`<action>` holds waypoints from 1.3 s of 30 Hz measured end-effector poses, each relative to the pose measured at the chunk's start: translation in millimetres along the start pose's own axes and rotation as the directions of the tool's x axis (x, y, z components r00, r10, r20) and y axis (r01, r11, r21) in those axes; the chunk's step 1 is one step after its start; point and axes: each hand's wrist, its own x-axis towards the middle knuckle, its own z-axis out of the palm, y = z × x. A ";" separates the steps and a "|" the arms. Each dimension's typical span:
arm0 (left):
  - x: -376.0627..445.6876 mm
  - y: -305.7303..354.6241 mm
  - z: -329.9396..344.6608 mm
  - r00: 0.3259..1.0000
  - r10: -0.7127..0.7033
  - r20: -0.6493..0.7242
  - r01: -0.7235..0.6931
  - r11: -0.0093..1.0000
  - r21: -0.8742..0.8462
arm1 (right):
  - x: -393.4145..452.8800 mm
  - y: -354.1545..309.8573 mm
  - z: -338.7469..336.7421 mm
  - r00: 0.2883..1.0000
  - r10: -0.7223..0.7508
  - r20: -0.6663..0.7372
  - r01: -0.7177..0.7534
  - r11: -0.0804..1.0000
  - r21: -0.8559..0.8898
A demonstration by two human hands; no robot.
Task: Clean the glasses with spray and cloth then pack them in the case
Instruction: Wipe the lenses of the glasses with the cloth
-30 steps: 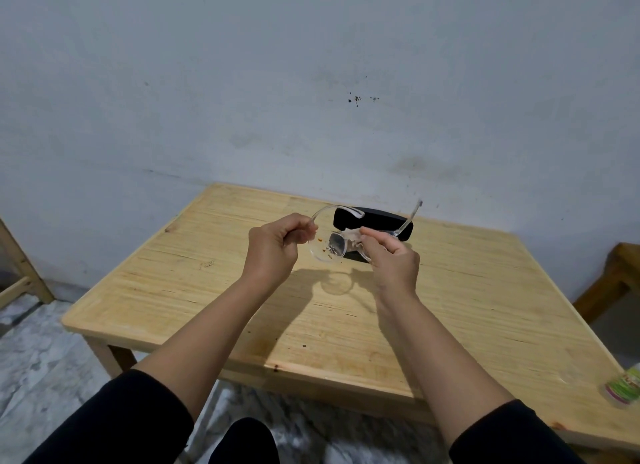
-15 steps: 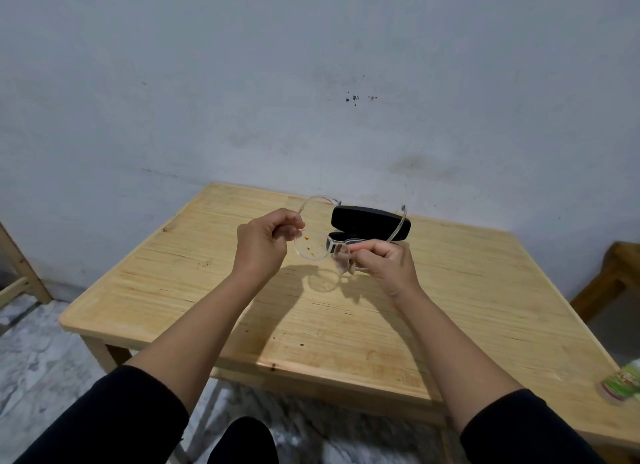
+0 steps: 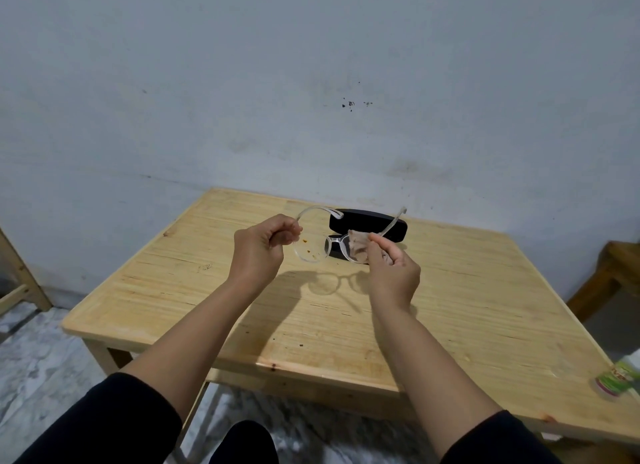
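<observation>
A pale wooden table (image 3: pixel 433 311) stands against a scuffed grey-white wall (image 3: pixel 242 83). Marbled floor (image 3: pixel 31 359) lies below, wooden furniture (image 3: pixel 609 276) at right.

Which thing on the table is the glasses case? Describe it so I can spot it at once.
Start at the wooden table and follow it to its far edge by the wall. Just behind the clear-framed glasses that the hands hold up lies the glasses case, long, flat and closed. It is the only black thing on the tabletop; the other item, at the right edge, is a green-labelled container.
</observation>
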 end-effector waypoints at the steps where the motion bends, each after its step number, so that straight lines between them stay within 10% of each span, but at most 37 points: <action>1: -1.6 0.9 2.6 1.000 0.018 -0.001 -0.018 1.000 -0.005 | -1.7 -0.9 4.8 0.998 0.026 -0.055 -0.024 0.999 0.033; 5: -7.7 2.7 13.6 0.999 0.038 -0.008 -0.038 0.998 -0.040 | -5.4 -8.5 18.3 0.986 0.098 -0.133 -0.077 0.985 0.156; 17: 4.4 -1.6 7.4 0.999 -0.031 -0.026 0.031 1.000 -0.005 | 11.0 -13.0 -10.3 0.894 -0.013 0.448 0.077 0.989 -0.126; 28: 6.5 -9.8 6.2 0.997 -0.079 -0.024 0.080 0.997 0.021 | 12.7 2.3 -16.5 0.848 -0.021 0.530 0.047 0.998 -0.036; 39: 0.3 -1.9 12.1 0.999 -0.047 -0.019 0.046 0.999 -0.020 | 3.4 5.9 -3.9 0.999 -0.030 0.021 0.031 0.997 -0.064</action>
